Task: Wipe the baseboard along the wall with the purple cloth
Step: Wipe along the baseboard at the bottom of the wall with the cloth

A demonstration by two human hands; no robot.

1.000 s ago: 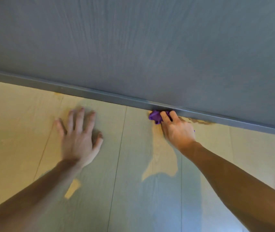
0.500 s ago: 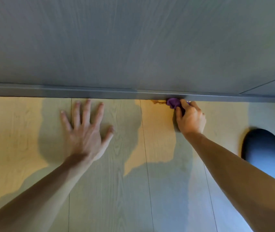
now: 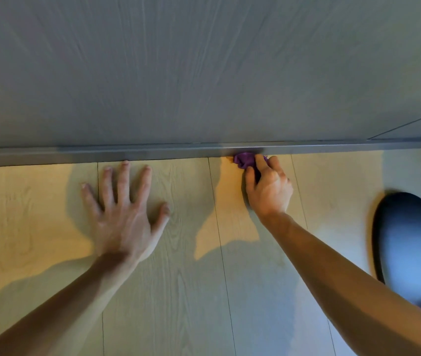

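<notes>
The right hand [image 3: 268,187] grips the bunched purple cloth [image 3: 246,160], pressing it against the grey baseboard [image 3: 127,153] at the floor's [image 3: 186,253] far edge. The left hand [image 3: 124,214] lies flat, fingers spread, empty. Best to keep steady pressure and slide along the strip without lifting.

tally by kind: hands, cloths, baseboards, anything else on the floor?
Hands: 2, left hand flat on the floor, right hand gripping the cloth
Purple cloth: 1
Baseboard: 1
Dark rounded object at right, blurred: 1
Total: 5
</notes>
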